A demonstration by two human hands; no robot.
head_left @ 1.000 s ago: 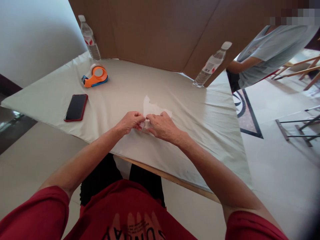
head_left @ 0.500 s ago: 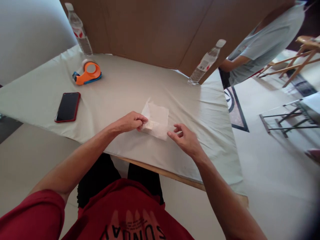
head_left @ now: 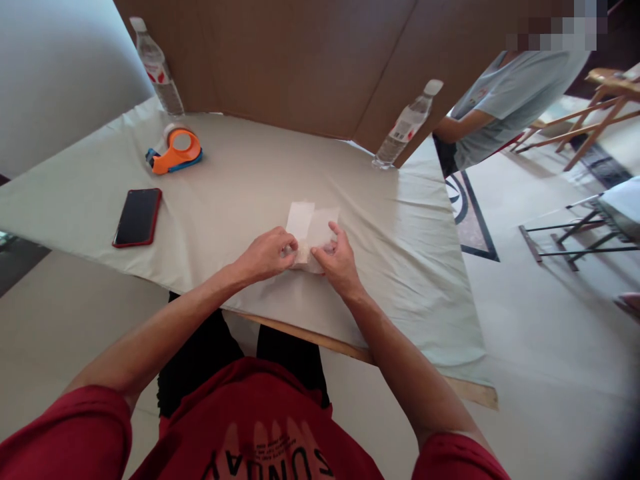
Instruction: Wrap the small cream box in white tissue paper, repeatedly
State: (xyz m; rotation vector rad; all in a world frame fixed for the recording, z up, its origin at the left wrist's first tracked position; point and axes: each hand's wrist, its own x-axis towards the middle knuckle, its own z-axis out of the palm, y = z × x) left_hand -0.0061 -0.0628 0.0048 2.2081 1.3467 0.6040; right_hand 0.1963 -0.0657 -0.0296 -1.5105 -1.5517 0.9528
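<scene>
A thin white sheet of paper, soft and slightly see-through, lies creased on the cloth near the table's front edge. Its left part is folded up into a flap. A small pale block sits on the near part of the sheet, between my hands. My left hand is curled, thumb and forefinger pinching the sheet at the block's left end. On the other side, my right hand presses its thumb by the block's right end, with the sheet's right side between its bent fingers; the forefinger sticks out.
An orange tape dispenser and a red-cased phone lie to the left. Two water bottles, one left and one right, stand before a cardboard panel. Beyond it at right, a person in a light shirt sits.
My right hand has come left, from beside the sheet onto it near the block. The sheet's left part now stands folded more squarely, and its right side is drawn in.
</scene>
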